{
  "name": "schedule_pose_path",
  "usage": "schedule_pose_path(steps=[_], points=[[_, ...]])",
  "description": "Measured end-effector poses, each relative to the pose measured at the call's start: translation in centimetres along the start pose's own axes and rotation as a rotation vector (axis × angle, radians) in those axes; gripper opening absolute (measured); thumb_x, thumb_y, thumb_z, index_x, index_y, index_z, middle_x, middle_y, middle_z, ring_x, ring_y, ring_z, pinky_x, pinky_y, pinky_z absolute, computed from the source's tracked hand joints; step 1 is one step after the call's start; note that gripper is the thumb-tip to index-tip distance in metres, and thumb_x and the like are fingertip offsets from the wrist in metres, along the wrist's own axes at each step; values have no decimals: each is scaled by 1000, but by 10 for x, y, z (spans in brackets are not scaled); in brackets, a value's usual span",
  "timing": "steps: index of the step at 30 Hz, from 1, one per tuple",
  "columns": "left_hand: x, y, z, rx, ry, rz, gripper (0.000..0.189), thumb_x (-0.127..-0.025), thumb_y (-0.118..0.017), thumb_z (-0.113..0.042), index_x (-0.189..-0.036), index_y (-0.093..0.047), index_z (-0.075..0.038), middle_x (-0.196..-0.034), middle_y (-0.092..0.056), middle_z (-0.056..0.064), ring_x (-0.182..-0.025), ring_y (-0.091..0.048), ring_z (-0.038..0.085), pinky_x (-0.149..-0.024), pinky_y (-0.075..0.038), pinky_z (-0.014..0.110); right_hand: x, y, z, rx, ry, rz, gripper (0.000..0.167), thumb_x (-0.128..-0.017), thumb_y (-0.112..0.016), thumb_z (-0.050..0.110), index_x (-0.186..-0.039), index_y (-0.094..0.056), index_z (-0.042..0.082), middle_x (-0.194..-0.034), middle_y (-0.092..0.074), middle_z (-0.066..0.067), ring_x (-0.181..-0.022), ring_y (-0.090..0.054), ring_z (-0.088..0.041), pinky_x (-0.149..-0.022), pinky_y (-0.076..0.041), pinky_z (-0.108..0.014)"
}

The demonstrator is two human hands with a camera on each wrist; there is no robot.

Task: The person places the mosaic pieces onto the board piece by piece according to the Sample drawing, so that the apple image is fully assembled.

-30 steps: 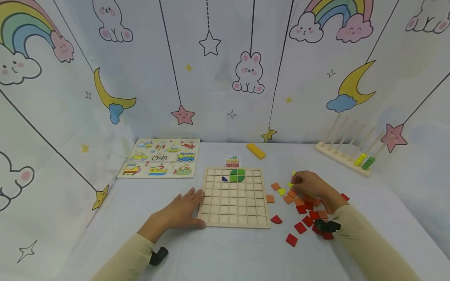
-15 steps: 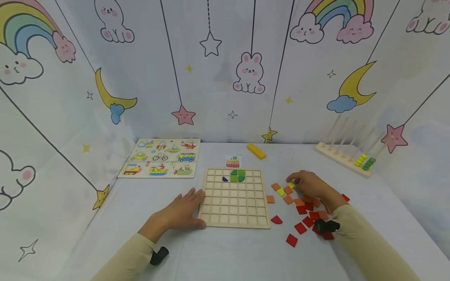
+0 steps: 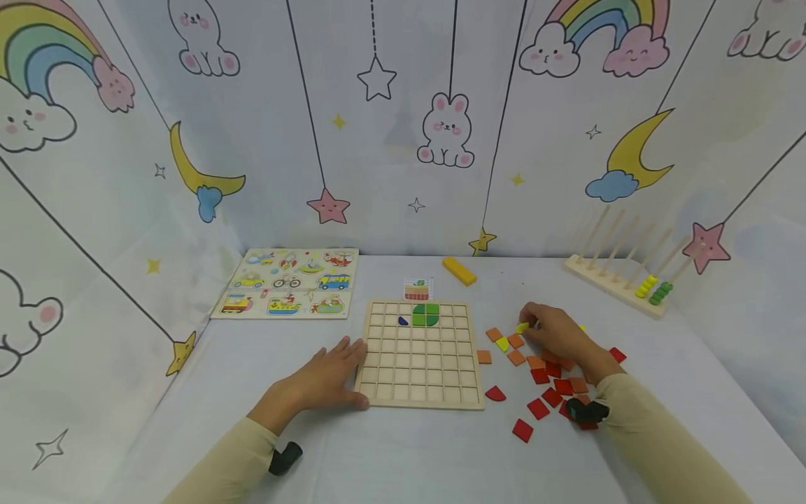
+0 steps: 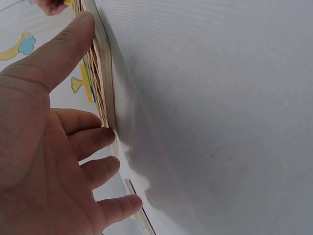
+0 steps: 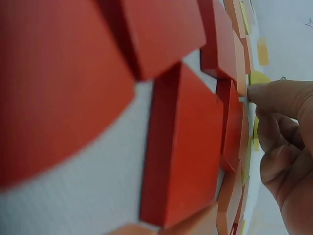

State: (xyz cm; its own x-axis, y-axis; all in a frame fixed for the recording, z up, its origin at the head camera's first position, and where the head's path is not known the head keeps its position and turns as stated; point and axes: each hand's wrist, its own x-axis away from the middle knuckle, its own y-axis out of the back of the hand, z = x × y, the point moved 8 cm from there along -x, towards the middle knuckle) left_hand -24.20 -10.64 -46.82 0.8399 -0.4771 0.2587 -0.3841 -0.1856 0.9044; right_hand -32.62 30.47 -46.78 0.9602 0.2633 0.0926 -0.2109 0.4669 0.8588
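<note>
A square wooden grid board (image 3: 415, 357) lies flat on the table, two green quarter-round tiles and two green square tiles (image 3: 425, 315) together near its top, a dark blue tile (image 3: 403, 321) beside them. My left hand (image 3: 327, 378) rests at the board's left edge, thumb and fingertips touching the rim (image 4: 106, 83) in the left wrist view, fingers spread. My right hand (image 3: 557, 332) is over the loose tiles and pinches a yellow tile (image 3: 522, 327) at its fingertips. In the right wrist view this yellow tile (image 5: 259, 77) is partly hidden by a finger (image 5: 274, 94).
Orange tiles (image 3: 516, 358) and red tiles (image 3: 538, 408) lie scattered right of the board. A small picture card (image 3: 418, 289) and a yellow block (image 3: 459, 271) sit behind it. A picture puzzle (image 3: 286, 283) stands back left, a peg bead stand (image 3: 613, 285) back right.
My right hand has shifted among the tiles and taken a yellow tile at its fingertips; nearby orange and yellow tiles have moved slightly. My left hand stays at the board.
</note>
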Motion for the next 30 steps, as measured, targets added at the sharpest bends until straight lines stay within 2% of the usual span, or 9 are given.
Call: schedule_pose_path(steps=[4, 7, 11, 14, 16, 19, 22, 24, 30], points=[[1, 0, -1, 10, -2, 0, 101, -83, -81, -53, -160, -33, -8, -167, -30, 7, -157, -18, 31, -122, -21, 63, -1, -1, 2, -14, 11, -14, 13, -97, -67, 11, -110, -63, 13, -102, -66, -6, -94, -58, -25, -86, -55, -42], [2, 1, -2, 12, 0, 1, 101, -83, -81, -53, -160, -34, -8, -167, -30, 7, -157, -18, 31, -122, -21, 62, 0, 2, 2, -79, -15, -25, 18, -100, -63, 13, -117, -63, 8, -107, -65, -10, -96, -58, -27, -83, -55, -40], [2, 2, -3, 7, -1, -2, 100, -83, -81, -53, -159, -34, -8, -166, -31, 7, -156, -19, 31, -122, -22, 62, 1, 6, -6, -390, -167, -41, 35, -104, -57, 19, -134, -59, 2, -121, -61, -18, -98, -60, -26, -80, -57, -30], [2, 2, -3, 5, 1, -3, 100, -83, -81, -52, -159, -34, -8, -166, -31, 7, -156, -19, 31, -122, -22, 62, 0, 7, -10, -665, -271, -65, 45, -106, -57, 25, -143, -54, 1, -129, -58, -15, -100, -65, -19, -85, -59, -23], [2, 1, -2, 3, 2, -2, 100, -83, -81, -53, -159, -34, -8, -166, -31, 7, -156, -19, 31, -122, -22, 62, -2, 7, -6, -803, -289, -76, 49, -105, -59, 26, -146, -50, 0, -127, -60, -11, -100, -68, -14, -88, -58, -22], [2, 1, -1, 5, 5, -3, 101, -83, -81, -53, -159, -34, -8, -167, -31, 7, -156, -19, 31, -122, -22, 62, -7, 6, 6, -929, -264, -83, 50, -106, -58, 24, -147, -46, -2, -115, -67, -3, -97, -70, -11, -87, -59, -22], [2, 0, -1, 3, 4, -3, 101, -83, -81, -53, -160, -34, -8, -167, -31, 6, -156, -19, 31, -122, -23, 62, -13, 3, 21, -988, -221, -87, 49, -107, -55, 22, -147, -42, -4, -100, -72, 1, -90, -72, -9, -82, -60, -22], [3, 0, -1, 6, 3, -1, 101, -83, -80, -53, -160, -33, -9, -167, -30, 6, -157, -19, 30, -122, -22, 62, -18, 1, 30, -991, -194, -84, 50, -108, -53, 22, -148, -40, -5, -96, -72, 0, -86, -71, -8, -80, -60, -21], [4, 2, -2, 13, 5, 4, 100, -84, -79, -53, -160, -32, -9, -167, -29, 6, -157, -18, 30, -123, -22, 61, -31, -10, 48, -959, -177, -77, 53, -106, -57, 16, -151, -40, -4, -115, -67, -14, -93, -70, -12, -83, -60, -22]])
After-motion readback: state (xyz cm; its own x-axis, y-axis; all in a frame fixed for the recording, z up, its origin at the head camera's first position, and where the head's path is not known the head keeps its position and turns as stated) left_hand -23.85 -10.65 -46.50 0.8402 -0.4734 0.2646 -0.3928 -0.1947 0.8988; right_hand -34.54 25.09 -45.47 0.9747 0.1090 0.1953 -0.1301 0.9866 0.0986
